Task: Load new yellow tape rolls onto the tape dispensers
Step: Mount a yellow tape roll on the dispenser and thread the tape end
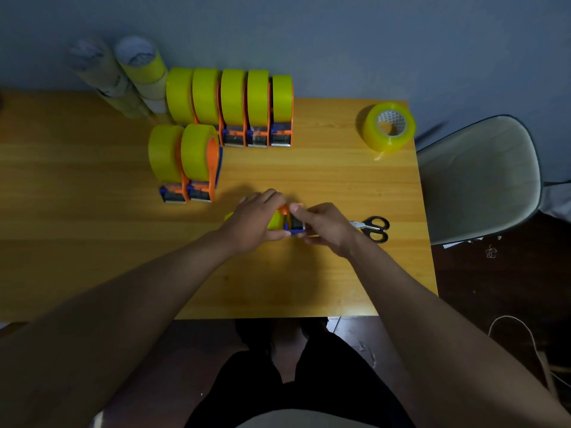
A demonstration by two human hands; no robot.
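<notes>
Orange-and-blue dispenser (290, 222), yellow roll loaded, gripped by both hands (324, 227)

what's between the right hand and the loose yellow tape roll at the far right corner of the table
Nothing visible blocks it. The right hand grips the orange and blue tape dispenser with the left hand. Bare wooden table runs up to the loose yellow tape roll; the black-handled scissors lie to the side.

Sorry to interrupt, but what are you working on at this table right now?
A person is loading a tape dispenser: the left hand grips its yellow roll end, while the right hand pinches its cutter end. Seven loaded dispensers stand behind on the table. A loose tape roll and scissors lie to the right.
</notes>
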